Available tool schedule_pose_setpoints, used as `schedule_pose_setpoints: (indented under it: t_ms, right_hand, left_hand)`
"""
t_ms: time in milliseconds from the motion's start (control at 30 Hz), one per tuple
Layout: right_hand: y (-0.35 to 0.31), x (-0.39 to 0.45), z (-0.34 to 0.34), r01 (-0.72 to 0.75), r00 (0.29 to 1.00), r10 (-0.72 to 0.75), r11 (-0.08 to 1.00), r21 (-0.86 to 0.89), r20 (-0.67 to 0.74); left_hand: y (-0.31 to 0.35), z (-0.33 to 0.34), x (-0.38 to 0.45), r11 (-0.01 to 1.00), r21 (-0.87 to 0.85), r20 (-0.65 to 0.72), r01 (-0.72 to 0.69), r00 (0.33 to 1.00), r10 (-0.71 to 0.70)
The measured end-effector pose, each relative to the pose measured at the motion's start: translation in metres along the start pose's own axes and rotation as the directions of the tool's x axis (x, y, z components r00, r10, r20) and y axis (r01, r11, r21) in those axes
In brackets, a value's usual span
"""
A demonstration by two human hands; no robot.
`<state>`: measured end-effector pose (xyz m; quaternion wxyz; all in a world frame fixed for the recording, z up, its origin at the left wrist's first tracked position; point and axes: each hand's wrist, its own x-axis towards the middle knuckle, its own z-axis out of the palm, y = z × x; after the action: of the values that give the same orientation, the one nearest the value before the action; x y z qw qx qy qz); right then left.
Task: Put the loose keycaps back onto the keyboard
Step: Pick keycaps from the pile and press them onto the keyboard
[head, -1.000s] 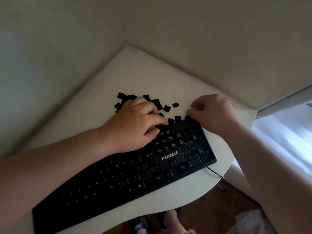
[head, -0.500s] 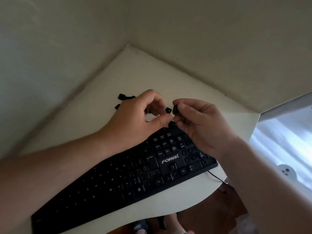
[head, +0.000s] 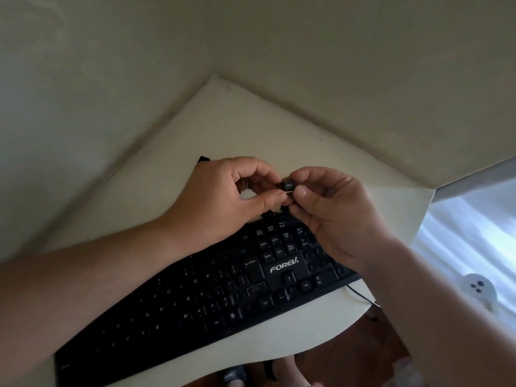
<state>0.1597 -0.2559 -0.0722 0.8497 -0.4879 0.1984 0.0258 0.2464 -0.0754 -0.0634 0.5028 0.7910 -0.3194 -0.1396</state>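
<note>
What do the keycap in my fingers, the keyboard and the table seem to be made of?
Keycap: likely matte black plastic with a printed white legend.
Keyboard: looks the same, dull black plastic with a white logo.
Table: smooth cream surface, perhaps laminate or painted board; can't tell which.
</note>
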Motion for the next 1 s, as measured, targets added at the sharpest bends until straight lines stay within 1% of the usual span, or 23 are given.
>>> schedule_pose_setpoints:
  t_ms: [133,167,233,267,333,367,433,500,600,633,700,767,800,867,900,1000]
  right_hand:
    - [0.001,-0.001,0.004,0.027,1.000,-0.027,0.998,-0.051,0.014]
    - [0.002,-0.001,0.006,0.040,0.999,-0.039,0.994,-0.100,0.006]
    - [0.004,-0.001,0.009,0.079,0.996,-0.089,0.957,-0.281,-0.021]
    - [0.005,-0.001,0.011,0.103,0.992,-0.125,0.912,-0.398,-0.029]
    - [0.008,0.000,0.015,0.144,0.979,-0.201,0.769,-0.623,-0.022]
    - [0.009,-0.001,0.018,0.164,0.972,-0.234,0.686,-0.709,-0.001]
    - [0.010,-0.003,0.026,0.228,0.955,-0.284,0.537,-0.812,0.080]
    - [0.012,-0.003,0.035,0.279,0.941,-0.307,0.455,-0.846,0.145]
    - [0.017,0.000,0.042,0.326,0.926,-0.317,0.402,-0.856,0.204]
    - [0.018,0.001,0.042,0.344,0.920,-0.316,0.367,-0.864,0.232]
    - [0.021,0.002,0.040,0.383,0.904,-0.302,0.259,-0.887,0.302]
    - [0.022,0.003,0.035,0.389,0.899,-0.278,0.150,-0.909,0.339]
    - [0.023,0.004,0.032,0.375,0.903,-0.268,0.111,-0.920,0.336]
    - [0.024,0.004,0.026,0.345,0.916,-0.247,0.084,-0.935,0.316]
    - [0.026,0.004,0.025,0.355,0.913,-0.241,0.074,-0.932,0.329]
    - [0.041,0.004,0.027,0.438,0.877,-0.220,-0.003,-0.899,0.428]
  left_hand:
    - [-0.002,-0.005,-0.004,0.997,0.071,0.003,-0.016,1.000,0.016]
    - [-0.003,-0.006,-0.005,0.996,0.087,0.001,-0.017,1.000,0.017]
    - [-0.006,-0.009,-0.009,0.993,0.119,-0.004,-0.014,1.000,0.015]
    - [-0.008,-0.011,-0.011,0.991,0.132,-0.004,-0.007,1.000,0.007]
    - [-0.011,-0.016,-0.016,0.990,0.141,0.002,0.019,1.000,-0.020]
    - [-0.013,-0.020,-0.019,0.990,0.140,0.006,0.029,1.000,-0.030]
    - [-0.016,-0.028,-0.025,0.989,0.142,0.015,0.045,0.999,-0.047]
    - [-0.019,-0.035,-0.031,0.987,0.143,0.019,0.067,0.997,-0.071]
    - [-0.024,-0.042,-0.038,0.985,0.151,0.045,0.082,0.995,-0.089]
    - [-0.026,-0.044,-0.041,0.984,0.151,0.067,0.089,0.993,-0.100]
    - [-0.031,-0.048,-0.046,0.981,0.158,0.121,0.108,0.984,-0.128]
    - [-0.038,-0.050,-0.053,0.970,0.224,0.149,0.094,0.980,-0.129]
    - [-0.042,-0.050,-0.056,0.958,0.274,0.151,0.085,0.980,-0.130]
    - [-0.050,-0.051,-0.062,0.931,0.354,0.145,0.093,0.977,-0.153]
    - [-0.053,-0.050,-0.065,0.919,0.380,0.140,0.101,0.976,-0.166]
    - [-0.059,-0.047,-0.071,0.900,0.423,0.133,0.108,0.975,-0.180]
